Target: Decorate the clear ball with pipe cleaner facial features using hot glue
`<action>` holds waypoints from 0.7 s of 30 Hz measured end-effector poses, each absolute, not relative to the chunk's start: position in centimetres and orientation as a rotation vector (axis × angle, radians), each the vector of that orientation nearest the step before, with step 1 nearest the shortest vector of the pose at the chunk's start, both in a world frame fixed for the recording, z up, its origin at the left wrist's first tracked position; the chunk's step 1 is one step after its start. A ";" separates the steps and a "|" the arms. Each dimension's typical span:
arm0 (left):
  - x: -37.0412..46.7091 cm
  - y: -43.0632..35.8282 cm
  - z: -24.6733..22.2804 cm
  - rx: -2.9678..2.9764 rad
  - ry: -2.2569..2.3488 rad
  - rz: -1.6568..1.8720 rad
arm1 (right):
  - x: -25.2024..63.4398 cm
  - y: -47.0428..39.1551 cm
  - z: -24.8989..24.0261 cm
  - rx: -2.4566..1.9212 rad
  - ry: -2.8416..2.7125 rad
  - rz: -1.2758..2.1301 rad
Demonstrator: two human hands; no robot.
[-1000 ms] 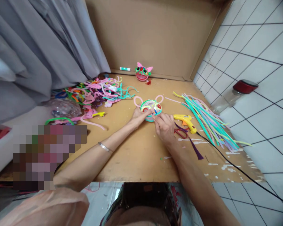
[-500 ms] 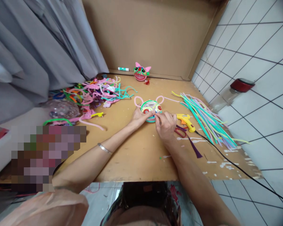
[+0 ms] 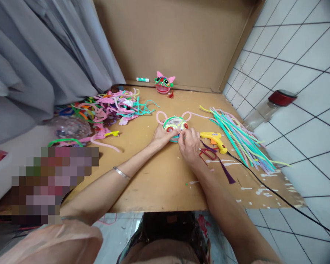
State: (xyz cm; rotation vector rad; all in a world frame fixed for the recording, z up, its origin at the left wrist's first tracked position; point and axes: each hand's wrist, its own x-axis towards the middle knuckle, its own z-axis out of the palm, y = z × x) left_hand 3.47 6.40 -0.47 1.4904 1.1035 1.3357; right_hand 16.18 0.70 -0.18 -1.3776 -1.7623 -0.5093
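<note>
As the round, green-rimmed, pink-eared fuzzy craft face (image 3: 176,120), mid-table (image 3: 154,176), looks light and bendable — best held by its rim — the left hand (image 3: 164,136) pinches its left edge; the right hand (image 3: 190,143) bunches near-right, its grip hidden.

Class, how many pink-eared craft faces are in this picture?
2: one face by the back board; another face in the left hand, the right hand at its edge. More may be hidden.
</note>
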 end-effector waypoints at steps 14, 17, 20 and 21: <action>3.4 6.5 -0.9 1.545 1.144 1.352 | 15.9 0.0 -0.4 -1.394 -1.756 -0.474; 3.3 6.8 -0.7 1.508 1.186 1.368 | 15.6 -0.5 -0.2 -1.375 -1.809 -0.475; 3.0 7.0 -0.4 1.493 1.198 1.382 | 15.5 -0.9 0.2 -1.365 -1.791 -0.476; 2.9 7.0 -0.4 1.494 1.189 1.386 | 15.7 -1.0 0.3 -1.378 -1.752 -0.476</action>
